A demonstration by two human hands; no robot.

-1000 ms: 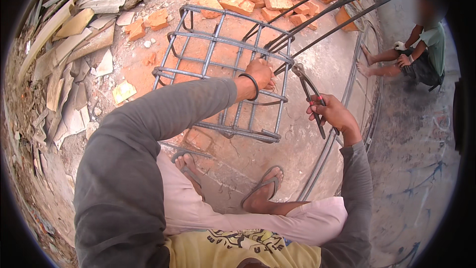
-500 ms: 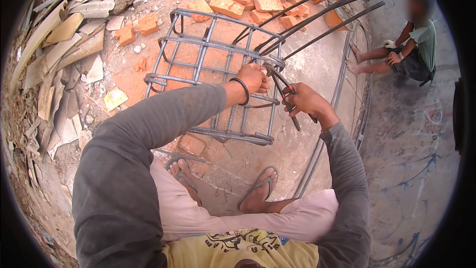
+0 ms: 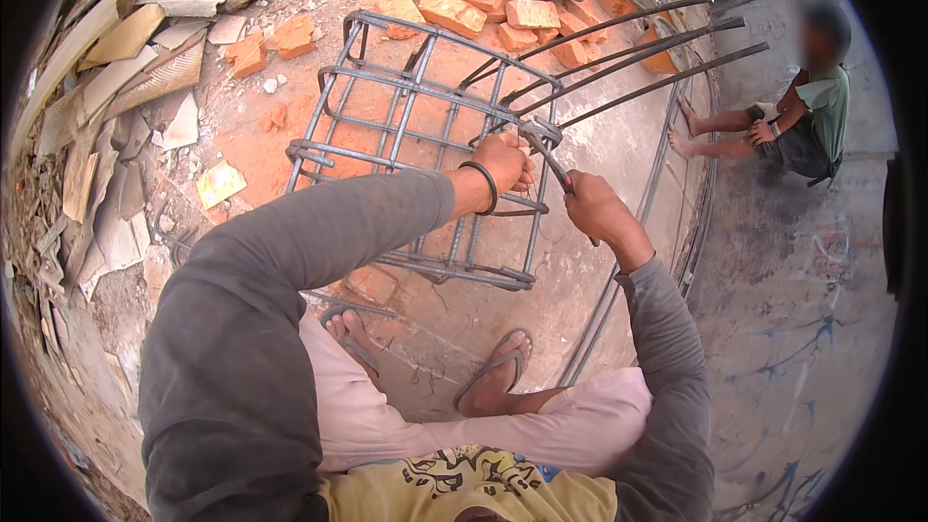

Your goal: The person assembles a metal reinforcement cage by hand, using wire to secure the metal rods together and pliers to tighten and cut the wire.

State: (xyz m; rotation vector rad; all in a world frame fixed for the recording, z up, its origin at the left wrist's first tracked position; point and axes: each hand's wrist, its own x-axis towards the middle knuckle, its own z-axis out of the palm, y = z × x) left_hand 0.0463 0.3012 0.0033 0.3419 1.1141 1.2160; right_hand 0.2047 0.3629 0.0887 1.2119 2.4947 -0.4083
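- The right hand (image 3: 597, 205) is wrapped around the handles of dark metal pincers with red marks on the grips (image 3: 558, 166).
- The pincers slant up and left; their head is at the right end of a rectangular grey steel rebar cage (image 3: 416, 86), just beside the left hand (image 3: 501, 162).
- The left hand's fingers are curled inward at that end of the cage; whether they pinch anything cannot be told. A black round bracelet (image 3: 492, 184) circles its wrist.
- The cage is in front of the person's feet, above dusty, reddish ground.
- Long dark ribbed steel bars (image 3: 667, 85) stick out from the cage toward the upper right.
- Broken orange bricks (image 3: 451, 13) lie beyond the cage.
- Broken grey and tan sheet pieces (image 3: 116, 92) are heaped at left.
- At right, a person in a pale green shirt (image 3: 826, 111) sits on grey ground.
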